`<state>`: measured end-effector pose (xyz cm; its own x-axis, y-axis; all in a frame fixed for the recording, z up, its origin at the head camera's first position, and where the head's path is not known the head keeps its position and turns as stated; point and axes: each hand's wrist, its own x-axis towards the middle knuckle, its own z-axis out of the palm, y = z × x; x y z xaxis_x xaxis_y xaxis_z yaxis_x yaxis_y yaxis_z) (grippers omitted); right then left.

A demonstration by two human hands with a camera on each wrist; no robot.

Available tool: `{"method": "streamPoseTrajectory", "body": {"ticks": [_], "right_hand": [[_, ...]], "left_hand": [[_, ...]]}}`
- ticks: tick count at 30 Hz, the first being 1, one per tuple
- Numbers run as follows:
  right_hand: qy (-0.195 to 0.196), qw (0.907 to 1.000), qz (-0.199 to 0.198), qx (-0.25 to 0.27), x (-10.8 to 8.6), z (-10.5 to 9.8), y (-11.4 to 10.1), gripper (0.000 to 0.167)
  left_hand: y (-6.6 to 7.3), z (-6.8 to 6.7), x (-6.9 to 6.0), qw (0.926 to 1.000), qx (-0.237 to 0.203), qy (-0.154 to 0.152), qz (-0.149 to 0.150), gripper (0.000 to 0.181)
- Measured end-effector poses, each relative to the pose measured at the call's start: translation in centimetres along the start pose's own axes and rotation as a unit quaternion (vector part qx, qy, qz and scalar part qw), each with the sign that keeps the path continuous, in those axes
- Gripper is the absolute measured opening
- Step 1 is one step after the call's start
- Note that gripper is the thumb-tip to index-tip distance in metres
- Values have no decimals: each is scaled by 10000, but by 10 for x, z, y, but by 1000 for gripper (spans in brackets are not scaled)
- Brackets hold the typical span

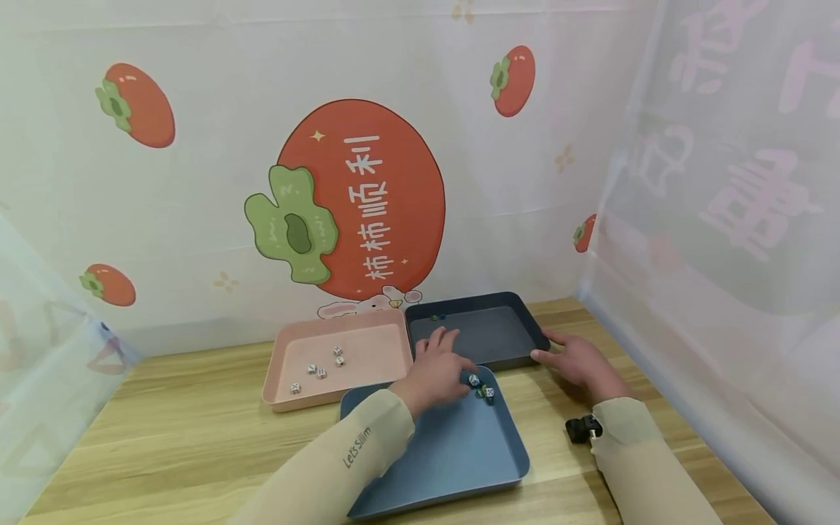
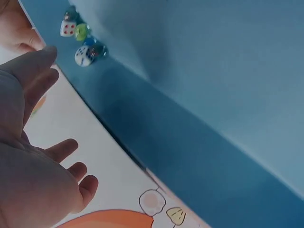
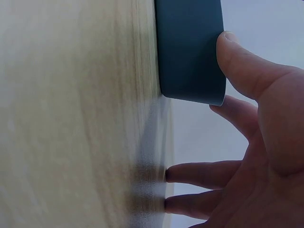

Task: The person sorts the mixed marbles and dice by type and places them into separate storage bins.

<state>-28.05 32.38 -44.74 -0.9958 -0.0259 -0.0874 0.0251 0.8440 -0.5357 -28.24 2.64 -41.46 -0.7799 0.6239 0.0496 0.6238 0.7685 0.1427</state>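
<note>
My left hand (image 1: 436, 372) hovers over the far edge of the blue tray (image 1: 453, 445), fingers spread. In the left wrist view the palm (image 2: 33, 175) holds nothing. Beside its fingers, a cluster of dice lies in the tray's corner: a white die with red pips (image 2: 68, 28), a white die with blue pips (image 2: 84, 56), a yellow-green piece (image 2: 81, 32) and dark translucent pieces. My right hand (image 1: 577, 362) holds the near right corner of the dark tray (image 1: 499, 361). Its thumb (image 3: 242, 61) presses the front wall at the rim, a finger behind the corner.
A pink tray (image 1: 278, 364) with several white dice (image 1: 321, 372) stands at the left, touching the dark tray. Two small dark pieces (image 1: 437, 317) lie at the dark tray's back. Printed cloth (image 1: 197, 204) hangs behind and on both sides of the wooden table (image 1: 164, 437).
</note>
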Motion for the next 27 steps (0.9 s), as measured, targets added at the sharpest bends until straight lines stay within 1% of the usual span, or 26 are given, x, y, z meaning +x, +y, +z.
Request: {"method": "streamPoseTrajectory", "body": {"ticks": [3, 8, 12, 15, 21, 27], "right_hand": [[-1, 10000, 7, 22, -1, 0, -1, 83], [-24, 10000, 3, 78, -3, -2, -5, 83], [9, 10000, 37, 57, -3, -2, -4, 82], [25, 10000, 37, -4, -1, -1, -2, 83], [1, 10000, 72, 5, 0, -1, -2, 85], [-16, 9999, 107, -22, -2, 0, -3, 83]], "left_hand": [[2, 5, 2, 9999, 102, 6, 91, 30], [4, 12, 6, 9996, 277, -10, 56, 28], [5, 20, 10, 9997, 213, -95, 24, 29], [5, 22, 10, 9998, 153, -141, 53, 31], [1, 23, 6, 9997, 214, -112, 54, 31], [1, 25, 5, 9994, 331, -97, 33, 14]]}}
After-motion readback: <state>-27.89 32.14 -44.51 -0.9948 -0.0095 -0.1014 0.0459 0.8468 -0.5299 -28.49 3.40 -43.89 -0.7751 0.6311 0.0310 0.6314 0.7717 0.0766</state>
